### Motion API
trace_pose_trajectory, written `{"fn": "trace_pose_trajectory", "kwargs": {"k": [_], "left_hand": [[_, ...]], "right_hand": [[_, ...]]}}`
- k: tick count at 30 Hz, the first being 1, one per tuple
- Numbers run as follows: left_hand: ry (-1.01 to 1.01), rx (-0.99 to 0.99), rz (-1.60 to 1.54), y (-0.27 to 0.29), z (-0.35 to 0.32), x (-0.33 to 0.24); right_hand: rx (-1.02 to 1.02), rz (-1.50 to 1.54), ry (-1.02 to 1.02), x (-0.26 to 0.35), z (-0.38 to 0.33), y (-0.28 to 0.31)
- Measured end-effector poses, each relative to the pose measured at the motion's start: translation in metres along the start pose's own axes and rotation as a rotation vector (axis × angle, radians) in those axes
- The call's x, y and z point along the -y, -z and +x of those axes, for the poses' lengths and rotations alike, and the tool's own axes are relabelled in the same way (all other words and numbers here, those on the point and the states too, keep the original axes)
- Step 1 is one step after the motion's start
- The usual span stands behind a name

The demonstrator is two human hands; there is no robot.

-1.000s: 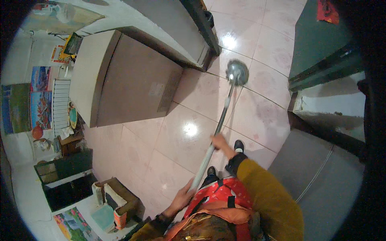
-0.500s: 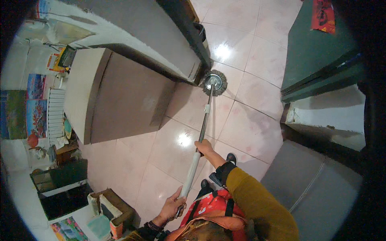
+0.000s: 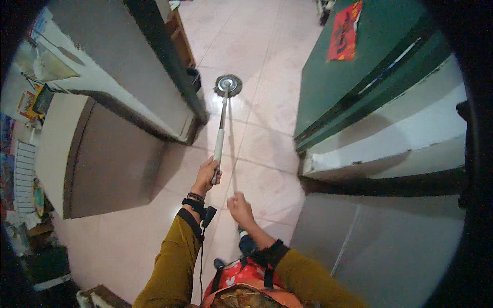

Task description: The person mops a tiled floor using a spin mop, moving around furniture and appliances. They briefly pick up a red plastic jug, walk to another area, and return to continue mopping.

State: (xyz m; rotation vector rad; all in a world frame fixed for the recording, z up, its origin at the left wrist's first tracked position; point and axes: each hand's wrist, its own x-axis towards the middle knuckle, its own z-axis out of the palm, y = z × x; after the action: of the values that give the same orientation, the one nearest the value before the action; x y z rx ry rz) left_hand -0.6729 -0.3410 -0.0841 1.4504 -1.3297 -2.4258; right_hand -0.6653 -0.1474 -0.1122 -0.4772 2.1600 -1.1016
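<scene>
A round spin mop (image 3: 221, 141) stretches away from me across the tiled floor. Its grey string head (image 3: 235, 91), with a shiny disc in the middle, rests on the tiles beyond the doorway. My left hand (image 3: 207, 174) is wrapped around the end of the pale grip, arm stretched forward. Off the handle, to its right and nearer me, my right hand (image 3: 239, 208) is curled into a loose fist, slightly blurred, with nothing visible in it. Along the floor beside the mop runs the shadow of its handle.
Left stands a tall box-shaped cabinet (image 3: 115, 159) beside a doorway wall (image 3: 128, 66). A dark bin (image 3: 194, 79) sits just past the frame. On the right are a green door (image 3: 349, 87) with a red paper strip (image 3: 345, 31), a white wall ledge (image 3: 390, 143) and a grey panel (image 3: 390, 241).
The mop head has moved forward through the doorway, away from the frame's corner. My left arm has stretched out with the handle, and my right hand has let go of it.
</scene>
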Motion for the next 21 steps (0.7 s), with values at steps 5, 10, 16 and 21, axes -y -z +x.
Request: {"fn": "trace_pose_trajectory", "kwargs": {"k": [5,10,16,21], "left_hand": [[0.021,0.085,-0.023,-0.03,-0.024,0.036],[0.049,0.152,0.251,0.038,-0.15,0.115],[0.334,0.215,0.669,0.148,-0.366,0.207],[0.5,-0.069,0.415,0.181,-0.46,0.209]], "right_hand": [[-0.01,-0.189,-0.209,-0.04,-0.044,0.037],[-0.129,-0.132,-0.242,-0.07,-0.051,0.015],[0.31,0.535,-0.609,-0.101,-0.132,-0.084],[0.387,0.241,-0.516,-0.103,-0.238,-0.135]]}}
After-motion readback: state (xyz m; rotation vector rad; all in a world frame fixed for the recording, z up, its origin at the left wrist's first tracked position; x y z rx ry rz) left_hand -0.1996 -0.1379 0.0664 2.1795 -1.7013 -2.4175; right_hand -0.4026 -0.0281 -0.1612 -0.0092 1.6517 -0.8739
